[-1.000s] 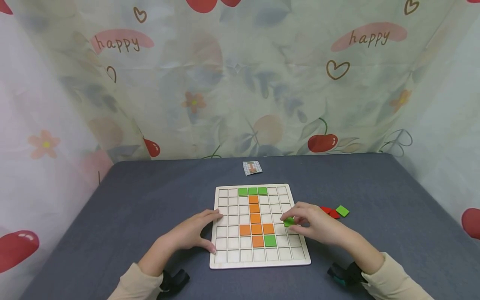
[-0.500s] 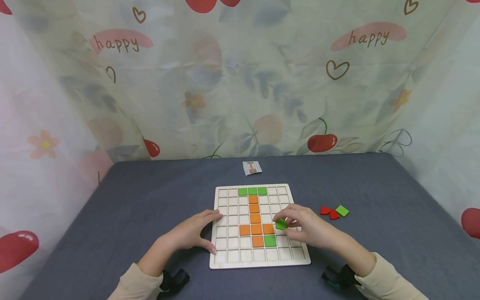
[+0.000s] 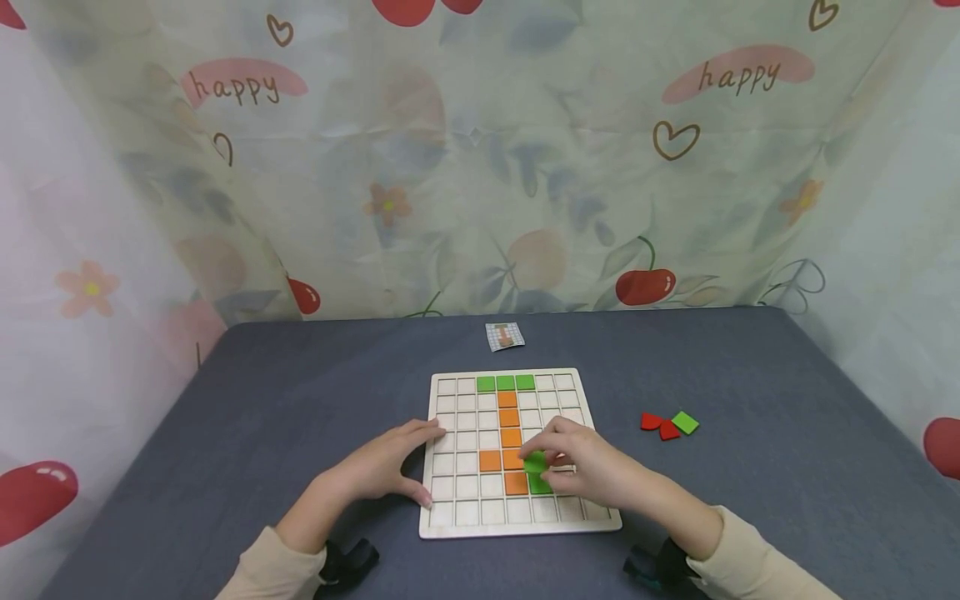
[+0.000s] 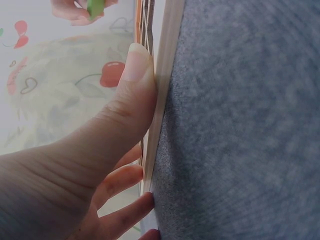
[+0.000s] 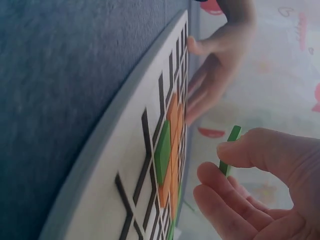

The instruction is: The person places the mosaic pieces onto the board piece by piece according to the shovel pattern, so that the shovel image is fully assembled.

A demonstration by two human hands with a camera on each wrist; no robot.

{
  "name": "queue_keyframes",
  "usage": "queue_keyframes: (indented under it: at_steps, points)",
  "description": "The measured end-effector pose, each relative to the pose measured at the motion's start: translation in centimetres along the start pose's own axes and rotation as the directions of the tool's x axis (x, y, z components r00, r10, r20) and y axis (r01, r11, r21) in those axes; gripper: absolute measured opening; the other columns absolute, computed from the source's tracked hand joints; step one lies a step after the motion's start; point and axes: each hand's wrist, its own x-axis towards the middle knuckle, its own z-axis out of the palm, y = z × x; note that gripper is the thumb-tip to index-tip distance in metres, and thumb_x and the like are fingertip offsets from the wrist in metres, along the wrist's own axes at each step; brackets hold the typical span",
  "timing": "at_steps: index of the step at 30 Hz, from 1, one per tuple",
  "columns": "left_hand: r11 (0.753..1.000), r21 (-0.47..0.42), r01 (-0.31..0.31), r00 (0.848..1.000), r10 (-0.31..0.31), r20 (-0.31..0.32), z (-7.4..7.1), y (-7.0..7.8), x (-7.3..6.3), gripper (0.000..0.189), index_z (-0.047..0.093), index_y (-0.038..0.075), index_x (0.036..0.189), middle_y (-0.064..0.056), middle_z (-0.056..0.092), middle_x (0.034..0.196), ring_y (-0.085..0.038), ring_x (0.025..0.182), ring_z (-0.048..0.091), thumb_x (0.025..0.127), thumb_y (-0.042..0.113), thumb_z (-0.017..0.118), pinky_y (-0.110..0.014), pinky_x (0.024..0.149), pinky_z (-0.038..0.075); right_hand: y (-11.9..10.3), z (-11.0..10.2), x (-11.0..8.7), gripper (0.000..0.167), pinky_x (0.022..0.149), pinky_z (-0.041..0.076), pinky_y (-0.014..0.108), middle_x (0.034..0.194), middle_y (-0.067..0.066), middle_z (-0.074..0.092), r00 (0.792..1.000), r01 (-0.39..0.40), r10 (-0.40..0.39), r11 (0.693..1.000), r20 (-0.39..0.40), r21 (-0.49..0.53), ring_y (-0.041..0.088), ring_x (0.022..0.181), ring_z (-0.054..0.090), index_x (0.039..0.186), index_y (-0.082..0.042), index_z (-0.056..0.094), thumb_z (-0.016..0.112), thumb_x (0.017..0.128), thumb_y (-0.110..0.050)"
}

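Note:
A white grid board [image 3: 517,529] lies on the table. Orange tiles [image 3: 510,437] run down its middle column, with green tiles [image 3: 506,382] in the top row. Between thumb and fingertips my right hand [image 3: 585,462] pinches a green tile [image 3: 535,462], held above the board in the right wrist view. In the head view it overlaps an orange tile's spot and the edge of another green tile [image 3: 539,486] on the grid. My left hand [image 3: 375,462] rests along the board's left edge, thumb [image 4: 136,67] and fingers spread apart against the rim.
Right of the board lie two red pieces [image 3: 651,422] and a loose green tile [image 3: 686,422]. A small printed card [image 3: 504,336] sits behind the board. The dark table [image 3: 300,375] ends at a patterned curtain [image 3: 450,167].
My right hand has moved left across the board with the green tile, from the right edge toward the middle columns. The left hand stays put on the board's left edge.

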Motion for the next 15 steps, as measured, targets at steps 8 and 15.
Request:
queue_keyframes:
  at_steps: [8, 15]
  points:
    - [1.000, 0.003, -0.006, 1.000, 0.006, 0.003, -0.1, 0.0, 0.0, 0.092, 0.043, 0.008, 0.139, -0.014, 0.039, 0.146, -0.033, 0.132, 0.039, 0.062, 0.040, 0.083, -0.052, 0.105, 0.034, -0.7, 0.9, 0.9, 0.031, 0.075, 0.053, 0.020, 0.095, 0.000, 0.058, 0.999, 0.036, -0.035, 0.999, 0.022, -0.040, 0.010, 0.084, 0.058, 0.110, -0.010, 0.066, 0.065, 0.081, -0.001]
    - [1.000, 0.001, -0.004, 1.000, 0.004, 0.010, -0.1, 0.1, -0.1, 0.091, 0.042, 0.009, 0.139, -0.014, 0.038, 0.146, -0.033, 0.132, 0.039, 0.063, 0.040, 0.082, -0.052, 0.105, 0.034, -1.3, 1.6, 1.6, 0.029, 0.073, 0.052, 0.018, 0.096, 0.000, 0.059, 0.997, 0.072, -0.070, 0.996, 0.033, -0.058, 0.009, 0.082, 0.058, 0.109, -0.007, 0.061, 0.066, 0.081, -0.001]
